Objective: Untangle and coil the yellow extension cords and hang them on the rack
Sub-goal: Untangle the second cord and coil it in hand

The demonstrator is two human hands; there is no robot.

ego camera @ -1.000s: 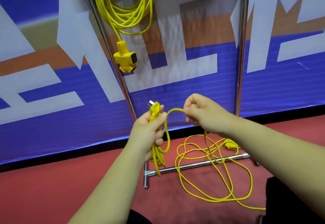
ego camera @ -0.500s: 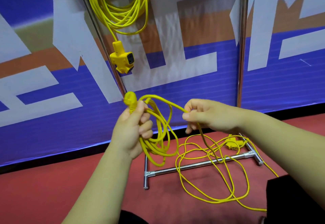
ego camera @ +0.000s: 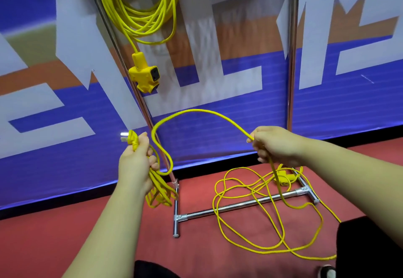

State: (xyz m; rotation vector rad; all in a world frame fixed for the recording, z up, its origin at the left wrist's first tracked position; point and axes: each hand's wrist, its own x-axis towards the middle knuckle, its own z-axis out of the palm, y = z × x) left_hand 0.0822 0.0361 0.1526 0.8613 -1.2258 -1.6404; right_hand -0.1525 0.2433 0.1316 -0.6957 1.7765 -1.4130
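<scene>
Left hand [ego camera: 136,164] clenched on a small bundle of coiled loops [ego camera: 160,192], plug [ego camera: 132,140] sticking up past the thumb. Right hand [ego camera: 273,144] pinches the same yellow cord [ego camera: 196,112], which arches between the two hands. Beyond — loose cord [ego camera: 270,229] sprawls on the red floor [ego camera: 65,223], draped over the rack's base bar [ego camera: 239,207], its socket block [ego camera: 284,179] beside the right foot. Farthest, a finished coil [ego camera: 141,16] hangs on the rack, socket [ego camera: 145,76] dangling against the left upright [ego camera: 122,59] — banner wall [ego camera: 349,103] behind.
</scene>
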